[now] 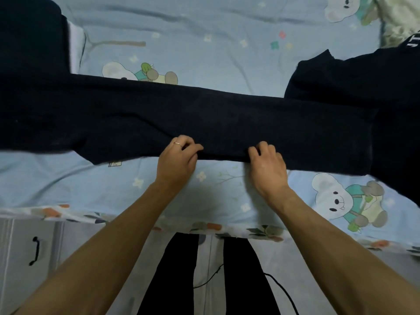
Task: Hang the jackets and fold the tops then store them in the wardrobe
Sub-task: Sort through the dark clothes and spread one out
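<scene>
A dark top [204, 114] lies stretched in a long band across the bed [204, 42], its near edge right under the person's fingertips. The left hand [177, 158] curls its fingers and thumb over that near edge, pinching a fold of the cloth; a ring shows on one finger. The right hand [267, 162] does the same just beside it, fingers bent and bunched together, gripping the same edge. The two hands sit near each other at about the middle of the band, with long stretches of fabric running away from the fingers on both sides.

Beyond the right hand's fingers, further to that side, a second dark garment [352, 76] with white lettering lies in a loose heap, touching or overlapping the far end of the top; I cannot tell which. Past the left hand's fingers, at the far corner, another dark piece [29, 35] lies on the bed.

This looks like the folding step: the top seems already doubled lengthwise, and the hold on the near edge suggests either tidying that fold or starting another. The next move probably calls for carrying the edge evenly with both hands so the band stays flat, then folding the long ends inward. No wardrobe is in view.
</scene>
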`<action>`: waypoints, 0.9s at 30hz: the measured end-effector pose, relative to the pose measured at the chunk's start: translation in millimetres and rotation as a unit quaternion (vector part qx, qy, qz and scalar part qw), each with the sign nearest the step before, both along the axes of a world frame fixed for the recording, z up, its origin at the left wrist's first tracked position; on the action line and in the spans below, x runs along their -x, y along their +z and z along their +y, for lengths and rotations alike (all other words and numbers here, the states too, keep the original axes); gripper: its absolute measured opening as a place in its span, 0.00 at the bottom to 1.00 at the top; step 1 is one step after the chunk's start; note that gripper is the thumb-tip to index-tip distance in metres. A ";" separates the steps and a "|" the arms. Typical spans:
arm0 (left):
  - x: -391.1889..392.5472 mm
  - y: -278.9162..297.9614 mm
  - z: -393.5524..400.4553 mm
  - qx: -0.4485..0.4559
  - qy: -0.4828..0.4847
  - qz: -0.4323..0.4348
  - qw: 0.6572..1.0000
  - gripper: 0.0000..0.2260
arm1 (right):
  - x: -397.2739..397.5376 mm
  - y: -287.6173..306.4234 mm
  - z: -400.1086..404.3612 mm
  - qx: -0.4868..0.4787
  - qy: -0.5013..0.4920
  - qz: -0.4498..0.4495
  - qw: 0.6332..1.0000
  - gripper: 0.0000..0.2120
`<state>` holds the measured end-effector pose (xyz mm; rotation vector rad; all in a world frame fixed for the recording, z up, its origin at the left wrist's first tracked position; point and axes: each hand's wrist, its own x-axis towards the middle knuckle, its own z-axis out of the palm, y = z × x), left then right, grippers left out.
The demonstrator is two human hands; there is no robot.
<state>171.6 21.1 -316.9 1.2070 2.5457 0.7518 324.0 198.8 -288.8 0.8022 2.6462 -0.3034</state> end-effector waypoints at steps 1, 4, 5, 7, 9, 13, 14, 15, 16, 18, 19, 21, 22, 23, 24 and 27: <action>-1.3 -1.2 0.5 0.019 -0.008 -0.009 1.000 0.12 | 3.7 2.4 -3.2 0.011 0.021 0.002 1.000 0.17; -4.6 -4.0 -8.2 0.073 -0.014 -0.003 0.997 0.15 | 23.3 10.5 -18.3 0.051 0.086 0.012 0.995 0.20; -4.6 1.0 -16.1 0.073 0.002 0.010 0.997 0.15 | 32.9 13.7 -25.8 0.064 0.100 0.020 0.993 0.20; -2.7 8.7 -32.7 0.057 0.053 0.020 0.997 0.15 | 49.7 15.8 -40.2 0.076 0.113 0.031 0.990 0.21; 3.0 18.1 -57.5 0.035 0.136 -0.004 0.990 0.15 | 65.9 15.3 -58.0 0.090 0.127 0.035 0.987 0.22; 32.3 33.0 -108.2 -0.056 0.413 -0.122 0.901 0.09 | 98.0 9.8 -102.2 0.107 0.156 0.053 0.980 0.23; 47.9 32.3 -122.3 -0.074 0.488 -0.150 0.857 0.09 | 109.8 6.8 -117.7 0.106 0.159 0.061 0.980 0.24; 60.4 29.4 -128.7 -0.091 0.549 -0.184 0.810 0.11 | 115.1 4.6 -125.9 0.103 0.157 0.073 0.980 0.24; 74.2 25.5 -132.4 -0.112 0.596 -0.226 0.763 0.14 | 120.9 3.3 -133.3 0.098 0.153 0.085 0.980 0.25; 104.8 16.1 -142.5 -0.145 0.643 -0.310 0.685 0.18 | 135.6 -4.8 -153.2 0.090 0.143 0.118 0.978 0.27; 114.2 13.1 -143.4 -0.155 0.647 -0.345 0.662 0.19 | 139.9 -6.0 -158.7 0.084 0.146 0.122 0.978 0.28; 130.7 14.2 -147.5 -0.163 0.632 -0.406 0.640 0.17 | 152.7 -11.3 -172.2 0.065 0.158 0.116 0.978 0.28; 133.2 16.5 -148.4 -0.163 0.621 -0.426 0.637 0.15 | 157.0 -11.4 -174.6 0.059 0.164 0.109 0.979 0.28; 137.6 16.9 -155.0 -0.168 0.610 -0.441 0.637 0.14 | 162.9 -12.1 -180.3 0.053 0.163 0.095 0.981 0.28; 136.5 16.0 -159.1 -0.181 0.606 -0.439 0.638 0.13 | 165.8 -12.6 -181.1 0.052 0.151 0.081 0.984 0.28; 124.2 14.4 -179.4 -0.225 0.622 -0.453 0.598 0.13 | 176.2 -10.3 -189.2 0.043 0.124 0.004 0.991 0.27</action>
